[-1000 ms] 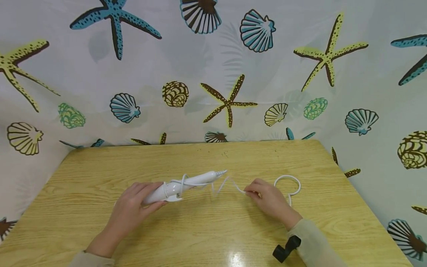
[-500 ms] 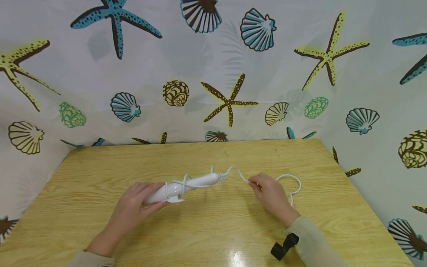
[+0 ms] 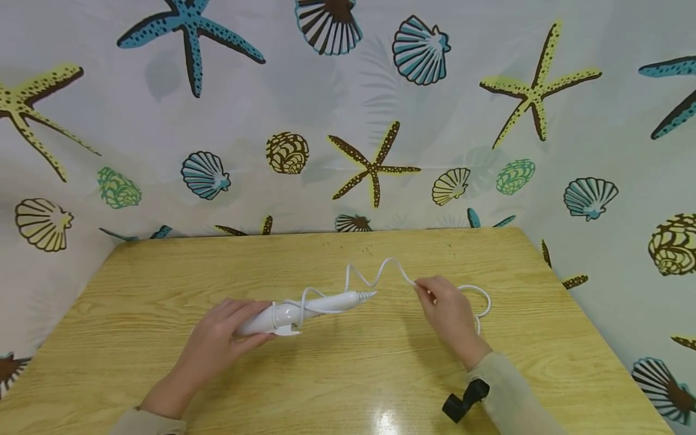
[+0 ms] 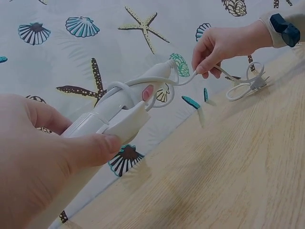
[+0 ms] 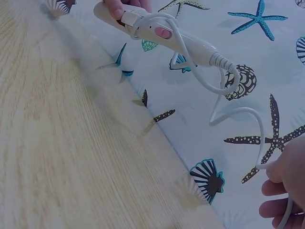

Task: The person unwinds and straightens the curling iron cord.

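A white curling iron (image 3: 339,302) with a pink switch (image 5: 163,32) is held above the table by my left hand (image 3: 217,335). My left thumb and fingers grip its barrel end, beside the clamp lever (image 4: 127,125). Its white power cord (image 3: 348,279) is looped around the handle, and a kinked length runs off to the right. My right hand (image 3: 448,314) pinches that length between thumb and fingertips. Beyond the right hand, the cord's tail hangs in a loop, with the plug (image 4: 259,83) visible in the left wrist view.
The wooden table (image 3: 337,380) lies beneath both hands. Behind it and at the sides hangs a pale cloth (image 3: 326,109) printed with starfish and shells. A black strap mount (image 3: 466,400) sits on my right wrist.
My right hand has moved up and slightly right, drawing the cord along. The cord between the hands now stands higher, with its loops shifted on the handle. My left hand has stayed nearly still.
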{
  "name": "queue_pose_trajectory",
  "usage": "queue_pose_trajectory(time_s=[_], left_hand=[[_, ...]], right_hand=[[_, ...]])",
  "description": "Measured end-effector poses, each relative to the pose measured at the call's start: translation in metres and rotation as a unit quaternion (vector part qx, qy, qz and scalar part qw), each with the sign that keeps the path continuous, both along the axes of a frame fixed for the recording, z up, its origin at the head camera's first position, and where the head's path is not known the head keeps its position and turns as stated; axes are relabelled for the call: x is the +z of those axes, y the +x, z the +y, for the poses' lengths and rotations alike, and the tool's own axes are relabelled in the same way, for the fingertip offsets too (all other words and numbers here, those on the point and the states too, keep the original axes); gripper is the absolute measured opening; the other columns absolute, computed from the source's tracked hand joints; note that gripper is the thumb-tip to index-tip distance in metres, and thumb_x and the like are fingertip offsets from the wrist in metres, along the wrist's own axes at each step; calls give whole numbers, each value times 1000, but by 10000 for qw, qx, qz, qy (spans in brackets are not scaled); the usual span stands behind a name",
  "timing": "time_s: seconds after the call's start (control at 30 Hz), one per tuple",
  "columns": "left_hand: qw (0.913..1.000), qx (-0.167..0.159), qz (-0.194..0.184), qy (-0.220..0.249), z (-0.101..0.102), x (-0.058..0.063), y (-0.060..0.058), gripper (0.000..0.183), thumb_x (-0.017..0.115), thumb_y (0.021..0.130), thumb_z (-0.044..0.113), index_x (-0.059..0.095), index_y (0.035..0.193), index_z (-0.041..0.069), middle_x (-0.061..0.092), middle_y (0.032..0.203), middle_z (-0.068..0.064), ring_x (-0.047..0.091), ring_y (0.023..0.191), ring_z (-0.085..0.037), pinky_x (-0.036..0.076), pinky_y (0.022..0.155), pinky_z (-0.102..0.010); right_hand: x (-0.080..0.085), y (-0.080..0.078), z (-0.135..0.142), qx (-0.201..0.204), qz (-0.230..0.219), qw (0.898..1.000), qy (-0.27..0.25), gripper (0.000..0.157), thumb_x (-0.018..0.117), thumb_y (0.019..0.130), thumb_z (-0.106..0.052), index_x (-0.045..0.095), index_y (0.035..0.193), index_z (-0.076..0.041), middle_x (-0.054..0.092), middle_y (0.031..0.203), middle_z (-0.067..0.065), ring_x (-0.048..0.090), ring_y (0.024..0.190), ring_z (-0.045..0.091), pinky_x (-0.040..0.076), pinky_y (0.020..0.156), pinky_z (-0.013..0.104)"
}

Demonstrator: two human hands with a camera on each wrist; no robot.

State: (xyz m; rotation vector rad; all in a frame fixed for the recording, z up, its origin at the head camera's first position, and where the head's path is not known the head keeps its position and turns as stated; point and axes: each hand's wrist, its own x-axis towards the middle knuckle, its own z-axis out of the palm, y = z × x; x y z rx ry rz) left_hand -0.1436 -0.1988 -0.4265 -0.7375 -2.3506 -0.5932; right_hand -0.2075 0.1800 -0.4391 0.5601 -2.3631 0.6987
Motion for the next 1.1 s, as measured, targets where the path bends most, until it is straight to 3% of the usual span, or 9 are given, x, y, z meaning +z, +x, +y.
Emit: queue_pose_trajectory(time_s=[0.33,0.6,1.1], left_hand=[[9995,168,-196,-159,-3,-5,0,56,85,62,25,66,114,15,66,98,-1,59,87,-17,50,67,-38],[9991,260,-258,-211,-4,-6,0,56,85,62,26,66,114,15,66,98,-1,59,87,-17,50,67,-39],[9995,253,-18,-184,-8,-6,-3,53,85,63,26,67,110,12,66,96,-3,58,85,-17,51,65,-37]], right_hand=[[4,0,3,26,156,9984,-545,8,69,84,-6,71,92,-6,60,74,-1,49,61,7,43,50,25],[7,-2,5,155,644,9936,-917,7,70,82,-4,70,89,-4,58,71,0,46,61,7,39,49,23],[13,0,9,531,1452,9727,-1730,15,69,79,8,70,90,-1,63,77,4,52,65,11,40,56,18]])
